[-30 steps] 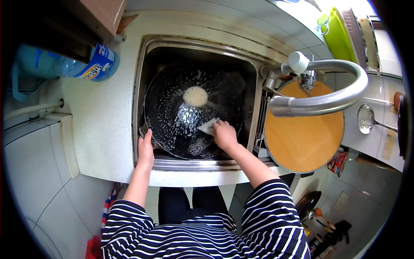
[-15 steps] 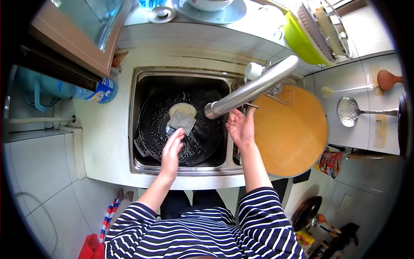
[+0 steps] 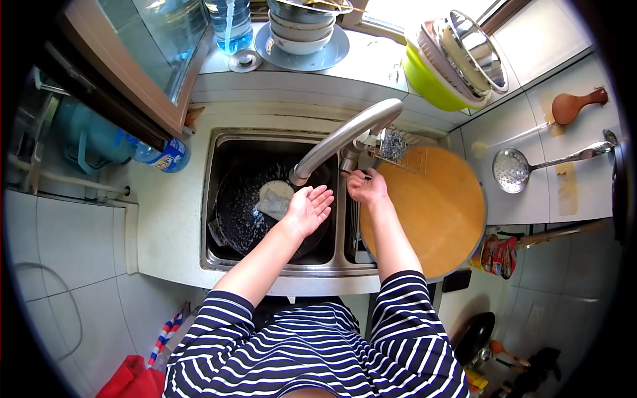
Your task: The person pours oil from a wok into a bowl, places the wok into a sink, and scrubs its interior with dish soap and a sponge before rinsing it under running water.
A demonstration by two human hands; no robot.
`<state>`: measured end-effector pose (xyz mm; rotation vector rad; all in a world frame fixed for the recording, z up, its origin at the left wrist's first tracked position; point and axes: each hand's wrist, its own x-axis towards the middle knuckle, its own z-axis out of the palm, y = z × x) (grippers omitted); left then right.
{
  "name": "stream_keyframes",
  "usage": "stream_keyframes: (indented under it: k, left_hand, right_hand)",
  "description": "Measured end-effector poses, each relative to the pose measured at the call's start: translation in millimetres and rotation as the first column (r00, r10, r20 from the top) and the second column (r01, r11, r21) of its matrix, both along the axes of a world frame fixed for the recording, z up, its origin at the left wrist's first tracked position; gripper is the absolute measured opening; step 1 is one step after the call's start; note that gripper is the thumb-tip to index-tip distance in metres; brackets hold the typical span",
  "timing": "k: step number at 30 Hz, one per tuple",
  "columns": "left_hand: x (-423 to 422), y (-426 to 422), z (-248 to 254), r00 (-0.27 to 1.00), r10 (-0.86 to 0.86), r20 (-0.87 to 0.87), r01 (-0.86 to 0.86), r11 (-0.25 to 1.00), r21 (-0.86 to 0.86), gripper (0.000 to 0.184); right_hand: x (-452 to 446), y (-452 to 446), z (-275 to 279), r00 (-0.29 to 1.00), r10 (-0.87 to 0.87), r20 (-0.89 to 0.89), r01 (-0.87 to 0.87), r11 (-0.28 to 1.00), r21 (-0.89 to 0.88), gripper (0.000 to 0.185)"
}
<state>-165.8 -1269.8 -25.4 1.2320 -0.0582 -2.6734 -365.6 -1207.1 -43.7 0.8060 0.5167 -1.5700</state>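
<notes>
Shifted since half a second ago: left hand (image 3: 308,211) from just beside the grey cloth (image 3: 273,205) to near the mouth of the tap (image 3: 342,134), palm now turned up; right hand (image 3: 367,188) from loosely open to curled in at the lever (image 3: 346,174) of the tap. On the left, fingers lightly spread, palm bare; on the right, fingers bent narrow around the lever. Down in the sink (image 3: 298,270), a round black pan (image 3: 235,199), wet-looking, speckled with white suds and marked near the middle by a pale disc of foam (image 3: 275,187). Flat on the pan, partly over that foam, the grey cloth: thin, squarish, dull. Partly hidden behind the left hand and forearm, the pan's right side. Beneath the right forearm, a round wooden board (image 3: 424,219); beside the tap, a metal scrubber (image 3: 393,147). Left of the sink, pale desk (image 3: 162,225), with a blue-labelled bottle (image 3: 171,157) toward the far end.
</notes>
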Motion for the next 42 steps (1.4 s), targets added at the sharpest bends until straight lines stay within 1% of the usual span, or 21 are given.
stream_keyframes:
  k: [2, 3, 6, 11, 15, 23, 26, 30, 32, 33, 34, 35, 36, 37, 38, 39, 40, 41, 42]
  left_hand:
    - [-0.6, -2.4, 0.3, 0.999, 0.023, 0.027, -0.023, 1.0, -0.019, 0.038]
    - [-1.3, -4.1, 1.2, 0.999, 0.035, 0.035, -0.034, 0.999, -0.025, 0.038]
    - [-5.1, -8.8, 0.7, 0.998, 0.06, 0.037, -0.059, 0.998, -0.038, 0.038]
    - [-9.3, -11.7, -5.4, 0.994, 0.095, 0.051, -0.094, 0.995, -0.015, 0.038]
    - [-8.8, -14.7, -8.3, 0.988, 0.123, 0.095, -0.121, 0.992, -0.018, 0.036]
    - [-2.4, -20.4, -5.9, 0.98, 0.178, 0.084, -0.178, 0.984, -0.009, 0.028]
    - [-2.2, -23.4, -9.0, 0.977, 0.188, 0.106, -0.187, 0.982, -0.021, 0.039]
    - [-0.3, -26.4, -18.2, 0.966, 0.239, 0.093, -0.241, 0.97, 0.01, 0.036]
    - [1.3, -26.8, -24.3, 0.959, 0.273, 0.08, -0.276, 0.961, 0.029, 0.034]
    - [1.1, -27.4, -24.7, 0.95, 0.295, 0.102, -0.301, 0.953, 0.043, 0.031]
    - [0.8, -29.0, -24.6, 0.94, 0.319, 0.124, -0.327, 0.943, 0.056, 0.028]
    - [1.5, -30.7, -24.8, 0.928, 0.341, 0.147, -0.354, 0.933, 0.068, 0.025]
    - [3.6, -32.9, -40.0, 0.915, 0.386, 0.118, -0.394, 0.918, 0.052, 0.021]
    - [5.9, -36.3, -67.9, 0.899, 0.428, 0.088, -0.433, 0.901, 0.037, 0.019]
    - [7.5, -39.0, -83.9, 0.881, 0.47, 0.058, -0.472, 0.881, 0.024, 0.017]
    - [6.1, -40.2, -47.4, 0.846, 0.507, 0.164, -0.515, 0.857, 0.007, 0.018]
    - [7.8, -40.2, -53.1, 0.862, 0.505, 0.043, -0.503, 0.863, -0.056, 0.018]
    - [10.7, -40.2, -58.9, 0.868, 0.49, -0.078, -0.496, 0.86, -0.119, 0.018]
    - [17.1, -42.5, -68.1, 0.861, 0.472, -0.19, -0.503, 0.846, -0.178, 0.018]
  right_hand:
    - [-6.7, -0.3, -10.9, 0.999, 0.031, 0.024, -0.03, 0.999, -0.032, 0.058]
    - [-4.1, -1.3, -2.7, 1.0, 0.004, 0.02, -0.003, 1.0, -0.003, 0.052]
    - [-4.1, 1.2, -8.8, 0.998, -0.026, 0.057, 0.029, 0.998, -0.051, 0.052]
    - [-2.8, 4.8, -16.0, 0.999, -0.026, 0.047, 0.032, 0.992, -0.122, 0.051]
    - [2.3, 6.4, -16.9, 0.998, -0.044, 0.047, 0.051, 0.985, -0.164, 0.051]
    - [4.5, 6.9, -18.7, 0.998, -0.048, 0.05, 0.057, 0.978, -0.198, 0.054]
    - [5.2, 8.6, -19.6, 0.998, -0.044, 0.044, 0.052, 0.975, -0.217, 0.054]
    - [6.9, 8.7, -16.1, 0.998, -0.022, 0.056, 0.033, 0.978, -0.205, 0.05]
    - [15.3, 7.7, -12.9, 0.997, -0.025, -0.076, 0.016, 0.993, -0.117, 0.052]
    - [21.4, 5.7, -11.8, 0.99, -0.018, -0.143, 0.008, 0.997, -0.071, 0.054]
    - [29.3, 2.4, -18.5, 0.962, 0.04, -0.27, -0.05, 0.998, -0.03, 0.045]
    - [41.6, -0.2, -26.8, 0.892, 0.117, -0.437, -0.115, 0.993, 0.031, 0.041]
    - [60.4, -7.4, -29.1, 0.789, 0.195, -0.583, -0.167, 0.981, 0.102, 0.038]
    - [82.5, -19.5, -21.7, 0.737, 0.285, -0.612, -0.197, 0.958, 0.209, 0.032]
    - [103.3, -31.4, -10.5, 0.68, 0.377, -0.63, -0.22, 0.923, 0.315, 0.027]
    - [117.3, -39.9, -4.4, 0.663, 0.4, -0.633, -0.3, 0.916, 0.266, 0.025]
    - [129.2, -47.2, -3.4, 0.646, 0.423, -0.636, -0.378, 0.9, 0.215, 0.024]
    - [135.3, -54.0, -31.3, 0.704, 0.393, -0.592, -0.402, 0.907, 0.125, 0.025]
    - [143.1, -63.2, -79.5, 0.755, 0.378, -0.536, -0.425, 0.904, 0.039, 0.026]
